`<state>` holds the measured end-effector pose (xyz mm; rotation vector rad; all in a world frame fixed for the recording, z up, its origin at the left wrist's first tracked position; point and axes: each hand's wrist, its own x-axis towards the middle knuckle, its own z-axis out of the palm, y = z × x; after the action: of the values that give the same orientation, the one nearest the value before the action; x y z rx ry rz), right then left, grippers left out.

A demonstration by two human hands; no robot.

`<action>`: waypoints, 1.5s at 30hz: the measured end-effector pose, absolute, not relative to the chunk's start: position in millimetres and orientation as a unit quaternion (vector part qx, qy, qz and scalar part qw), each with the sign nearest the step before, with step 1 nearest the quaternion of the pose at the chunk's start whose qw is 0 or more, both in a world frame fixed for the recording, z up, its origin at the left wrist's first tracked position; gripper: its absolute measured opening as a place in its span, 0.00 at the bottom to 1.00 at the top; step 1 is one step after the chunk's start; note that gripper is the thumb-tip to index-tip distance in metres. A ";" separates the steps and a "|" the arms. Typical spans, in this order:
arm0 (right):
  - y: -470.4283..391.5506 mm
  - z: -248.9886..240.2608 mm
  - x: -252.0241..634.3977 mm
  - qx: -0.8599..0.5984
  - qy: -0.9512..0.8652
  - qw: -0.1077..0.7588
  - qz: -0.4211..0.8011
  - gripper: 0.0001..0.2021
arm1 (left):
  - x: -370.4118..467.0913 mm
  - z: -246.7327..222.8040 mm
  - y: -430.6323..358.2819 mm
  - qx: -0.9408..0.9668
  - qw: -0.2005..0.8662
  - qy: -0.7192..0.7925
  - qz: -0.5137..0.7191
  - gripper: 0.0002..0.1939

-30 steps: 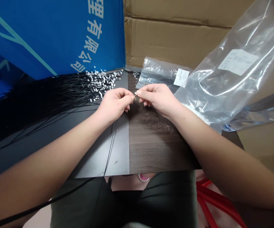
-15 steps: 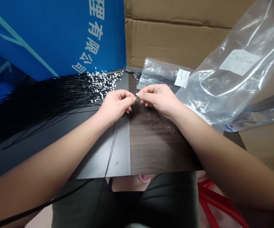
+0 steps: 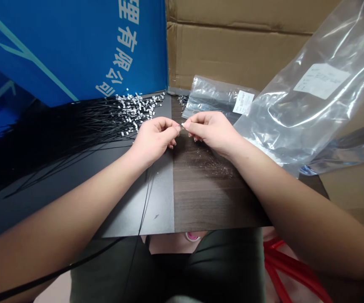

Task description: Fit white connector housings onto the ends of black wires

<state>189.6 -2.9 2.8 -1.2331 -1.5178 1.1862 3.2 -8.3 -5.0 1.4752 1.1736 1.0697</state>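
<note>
My left hand is closed in a pinch on a thin black wire, which appears to run down from under the hand and over the table's front edge. Facing it, fingertips almost touching, my right hand pinches a tiny white piece, which looks like a connector. Whether the wire's end sits inside that piece is too small to tell. Left of my hands lies a large heap of black wires, many tipped with white connectors.
A small clear bag with a white label lies behind my right hand. A larger clear bag leans at the right. Cardboard and a blue printed panel stand behind. Tiny scraps dot the dark wooden tabletop.
The fingertips of both hands have come slightly closer around the white piece. The hanging wire has shifted a little. Otherwise the scene looks the same.
</note>
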 end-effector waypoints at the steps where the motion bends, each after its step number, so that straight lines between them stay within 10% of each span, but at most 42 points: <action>1: -2.9 2.5 189.4 -0.490 -0.604 0.415 0.473 0.06 | 3.3 -5.0 -8.5 0.600 0.468 0.478 0.438 0.05; 45: -2.0 -1.5 188.9 -0.497 -0.682 0.384 0.373 0.06 | 6.0 -12.1 -7.0 0.562 0.510 0.480 0.440 0.06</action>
<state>188.9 -2.0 -1.5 -1.2677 -1.7393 0.9512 6.0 -7.0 -12.1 1.3538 1.1547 1.0589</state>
